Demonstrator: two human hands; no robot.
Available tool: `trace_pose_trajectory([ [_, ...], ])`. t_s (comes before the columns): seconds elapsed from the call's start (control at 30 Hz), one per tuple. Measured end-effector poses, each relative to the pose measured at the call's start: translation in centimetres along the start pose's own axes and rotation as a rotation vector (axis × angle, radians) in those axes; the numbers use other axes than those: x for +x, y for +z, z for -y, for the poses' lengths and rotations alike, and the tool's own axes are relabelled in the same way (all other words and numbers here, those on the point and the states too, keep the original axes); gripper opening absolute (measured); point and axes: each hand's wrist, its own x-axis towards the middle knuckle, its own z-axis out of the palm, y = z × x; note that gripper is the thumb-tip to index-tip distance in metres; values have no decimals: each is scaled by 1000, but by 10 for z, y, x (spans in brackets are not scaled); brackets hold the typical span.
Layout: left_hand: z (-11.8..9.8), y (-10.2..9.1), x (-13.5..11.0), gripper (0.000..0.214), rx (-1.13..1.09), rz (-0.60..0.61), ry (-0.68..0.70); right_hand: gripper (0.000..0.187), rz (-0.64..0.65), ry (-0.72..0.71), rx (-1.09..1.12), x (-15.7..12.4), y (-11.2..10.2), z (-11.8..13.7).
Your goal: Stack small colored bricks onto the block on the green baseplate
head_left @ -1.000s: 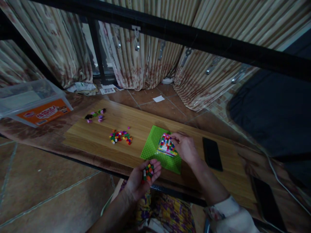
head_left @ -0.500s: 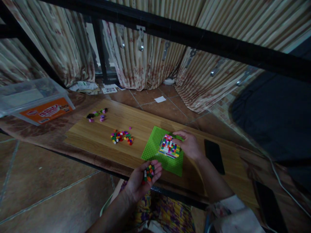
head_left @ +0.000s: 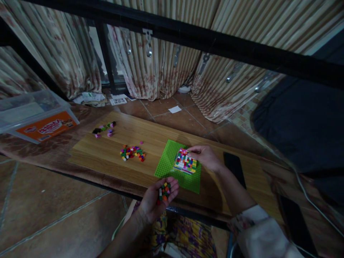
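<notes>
Palm up, my left hand point(head_left: 158, 197) cups several small toy bricks point(head_left: 165, 190) in orange, green, white and other colours. Its fingers lie together and slightly curled beneath them, off the near edge of the board. On a green studded baseplate point(head_left: 166, 161) sits a layered block of multicoloured toy bricks point(head_left: 186, 162), its top a mosaic of many colours. My right hand point(head_left: 205, 156) reaches over the block's far right corner, thumb and index finger closed together against it. Whatever is between those fingertips is too small or hidden to make out.
A loose pile of bricks point(head_left: 132, 152) lies left of the baseplate on the wooden board point(head_left: 107, 157). Farther left are dark, green and purple pieces point(head_left: 104, 129) and a clear plastic bin point(head_left: 48, 122). A black phone point(head_left: 234, 168) lies to the right, beside my right forearm.
My right thumb and index finger have drawn together at the block's far corner. The left hand keeps its place with the bricks. The whole view has shifted slightly.
</notes>
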Motion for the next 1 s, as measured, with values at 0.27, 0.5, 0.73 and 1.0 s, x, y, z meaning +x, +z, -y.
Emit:
trace_pose_trajectory([
  [0.27, 2, 8, -10, 21, -11, 113, 44, 34, -406, -50, 131, -24, 9, -6],
  [0.5, 7, 13, -17, 33, -4, 241, 29, 15, -455, -217, -74, -95, 34, 28],
  [0.73, 15, 18, -20, 30, 18, 221, 17, 27, -91, -420, -390, -125, 57, 42],
  [1.0, 22, 17, -19, 21, -29, 251, -43, 20, -43, -486, -493, -127, 60, 33],
])
